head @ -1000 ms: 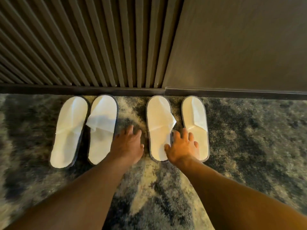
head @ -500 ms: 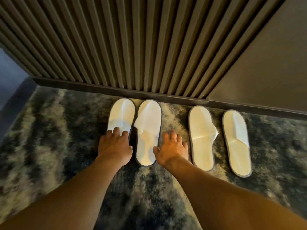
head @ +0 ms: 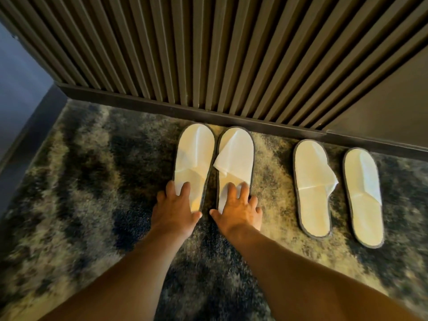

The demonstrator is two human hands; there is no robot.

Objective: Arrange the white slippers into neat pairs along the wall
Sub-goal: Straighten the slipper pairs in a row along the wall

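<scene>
Several flat white slippers with grey edging lie toes-first against the slatted wall (head: 208, 54). The left pair sits close together: one slipper (head: 194, 156) and its neighbour (head: 236, 158), whose strap is folded up. My left hand (head: 176, 209) rests with spread fingers on the heel of the first one. My right hand (head: 238, 209) presses flat on the heel of the second. The right pair, a slipper with a loose strap (head: 312, 188) and another (head: 363, 195), lies apart from my hands with a gap between the two.
A dark skirting board (head: 162, 105) runs along the wall's foot. The floor is a mottled dark and cream carpet (head: 81, 181). A blue-grey wall (head: 16, 89) closes the left side. A plain dark panel (head: 393, 100) continues the wall at the right.
Both hands moved left from the right pair to the left pair and now lie on its heels. The left slippers sit closer together, and the view shifted left.
</scene>
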